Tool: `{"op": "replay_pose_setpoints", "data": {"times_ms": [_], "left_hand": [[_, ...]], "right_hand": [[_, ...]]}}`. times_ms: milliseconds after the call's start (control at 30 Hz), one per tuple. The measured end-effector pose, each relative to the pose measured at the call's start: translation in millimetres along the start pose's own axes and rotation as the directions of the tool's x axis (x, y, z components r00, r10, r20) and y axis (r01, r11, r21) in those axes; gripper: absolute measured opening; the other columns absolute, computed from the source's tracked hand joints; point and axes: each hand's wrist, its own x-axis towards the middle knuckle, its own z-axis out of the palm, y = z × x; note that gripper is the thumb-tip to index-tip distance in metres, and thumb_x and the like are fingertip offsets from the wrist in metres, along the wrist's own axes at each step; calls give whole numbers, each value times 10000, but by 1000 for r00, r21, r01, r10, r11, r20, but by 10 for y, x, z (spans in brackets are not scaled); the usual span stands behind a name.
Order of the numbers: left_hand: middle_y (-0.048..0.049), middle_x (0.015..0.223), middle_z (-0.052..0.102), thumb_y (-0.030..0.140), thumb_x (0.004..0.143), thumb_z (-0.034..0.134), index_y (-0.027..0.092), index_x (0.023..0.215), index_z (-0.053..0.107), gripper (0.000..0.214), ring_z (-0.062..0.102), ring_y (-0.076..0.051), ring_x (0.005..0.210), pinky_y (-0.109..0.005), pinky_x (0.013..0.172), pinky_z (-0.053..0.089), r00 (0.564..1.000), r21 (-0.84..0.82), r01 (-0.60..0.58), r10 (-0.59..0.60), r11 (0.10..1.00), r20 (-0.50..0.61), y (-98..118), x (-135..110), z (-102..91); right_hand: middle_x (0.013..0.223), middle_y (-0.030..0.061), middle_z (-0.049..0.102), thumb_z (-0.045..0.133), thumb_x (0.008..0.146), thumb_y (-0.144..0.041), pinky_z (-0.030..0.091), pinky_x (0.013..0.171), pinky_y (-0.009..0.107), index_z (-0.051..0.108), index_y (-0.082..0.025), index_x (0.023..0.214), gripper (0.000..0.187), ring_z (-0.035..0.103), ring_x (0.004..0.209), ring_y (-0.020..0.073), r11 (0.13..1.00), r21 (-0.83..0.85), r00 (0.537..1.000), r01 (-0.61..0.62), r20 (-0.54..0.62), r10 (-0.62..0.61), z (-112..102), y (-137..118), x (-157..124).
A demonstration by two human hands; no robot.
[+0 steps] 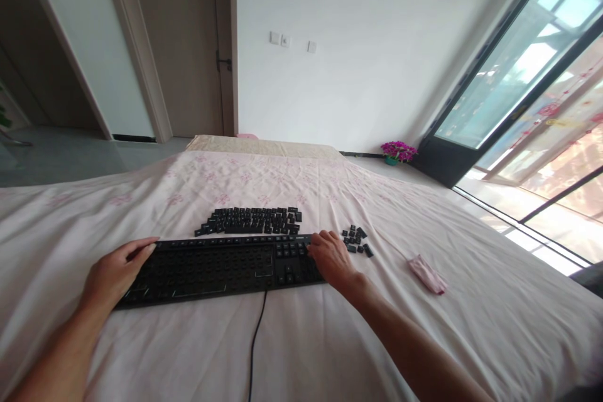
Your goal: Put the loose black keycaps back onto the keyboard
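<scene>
Keyboard (207, 269) lay on the cloth (320, 352) | my left hand (110, 273) was clamped on its left end | my right hand (332, 255) bunched over the keyboard's right end, grip I couldn't tell | loose keycaps (249, 221) sat just beyond its far edge

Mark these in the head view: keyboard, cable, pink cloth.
keyboard (211, 267): head view, middle of its top face
cable (255, 333): head view, partway along its visible length
pink cloth (427, 274): head view, middle of its upper side
</scene>
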Motion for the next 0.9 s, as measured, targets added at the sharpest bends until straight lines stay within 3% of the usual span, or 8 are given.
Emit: {"op": "replay_pose_setpoints", "data": {"times_ms": [367, 500, 767, 900], "left_hand": [[-16, 1049, 709, 529, 828, 470, 295, 1128, 667, 429, 633, -210, 926, -272, 781, 442, 1000, -30, -16, 15, 999, -5, 27, -21, -14], [-20, 1054, 706, 531, 827, 468, 291, 1139, 661, 438, 631, -206, 918, -268, 773, 436, 1000, -33, -4, 5, 999, 8, 31, -29, -17], [-18, 1042, 707, 529, 834, 462, 287, 1139, 660, 437, 632, -196, 906, -263, 789, 438, 1000, -25, -19, 19, 1000, 2, 14, -26, -2], [-15, 1018, 713, 529, 828, 471, 286, 1136, 664, 437, 634, -193, 884, -260, 776, 440, 1000, -28, -15, 14, 999, -8, 23, -33, -10]], "right_hand": [[904, 15, 645, 551, 882, -314, 355, 786, 283, 729, -273, 933, 189, 549, 864, 158, 940, 271, 972, -208, -50, 230, 111, 160, -61], [881, 13, 637, 543, 893, -313, 347, 774, 280, 729, -271, 906, 191, 535, 845, 157, 946, 276, 976, -172, -81, 201, 126, 129, -97], [837, 35, 628, 508, 913, -286, 308, 732, 310, 709, -248, 846, 216, 499, 823, 172, 994, 87, 995, -68, -72, 75, 90, 15, -80], [829, 37, 619, 511, 908, -272, 302, 735, 319, 686, -235, 783, 218, 494, 831, 179, 996, 59, 995, -65, -73, 69, 85, 16, -52]]}}
